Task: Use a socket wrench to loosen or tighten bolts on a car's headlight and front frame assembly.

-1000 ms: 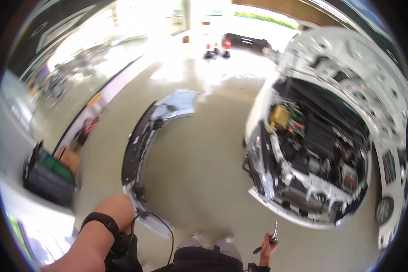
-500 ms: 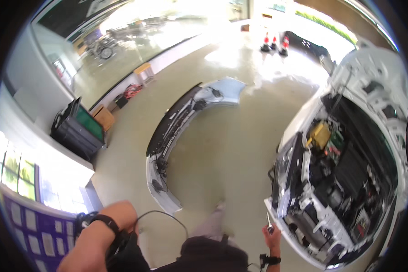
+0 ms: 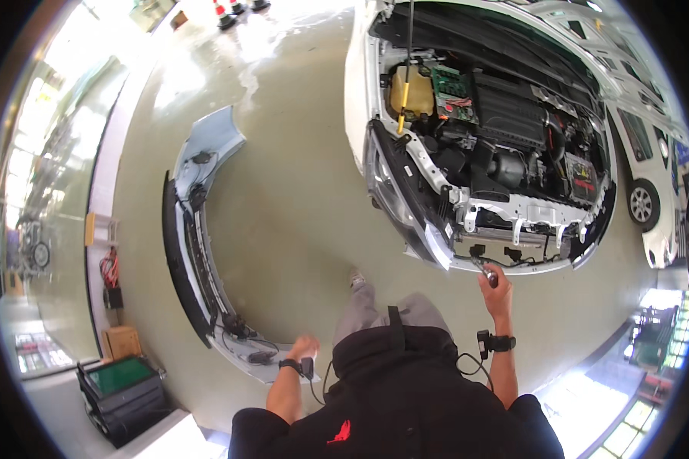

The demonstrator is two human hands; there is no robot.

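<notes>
My right hand (image 3: pixel 499 292) is closed round the dark handle of a silver ratchet wrench (image 3: pixel 479 265). The tool's head points toward the front of a white car (image 3: pixel 352 92) whose hood is up, with the engine bay (image 3: pixel 505 115) exposed. No bumper covers the car's front, and a loose black connector (image 3: pixel 477 250) shows just beyond the tool. My left hand (image 3: pixel 305 348) hangs low beside the near end of a detached front bumper (image 3: pixel 187 268) on the floor; its fingers are blurred. Whether the hand touches the bumper I cannot tell.
Beyond the open car stands another light-coloured car (image 3: pixel 641 153). A dark bin with a green top (image 3: pixel 122 382), a cardboard box (image 3: pixel 121 342) and a small wooden stool (image 3: pixel 101 229) line the left wall. Traffic cones (image 3: pixel 223 17) stand at the far left.
My view has turned right, bringing the car to the middle and the bumper to the left. My left arm has moved out from my body; the wrench stays in my right hand, now nearer the car's front.
</notes>
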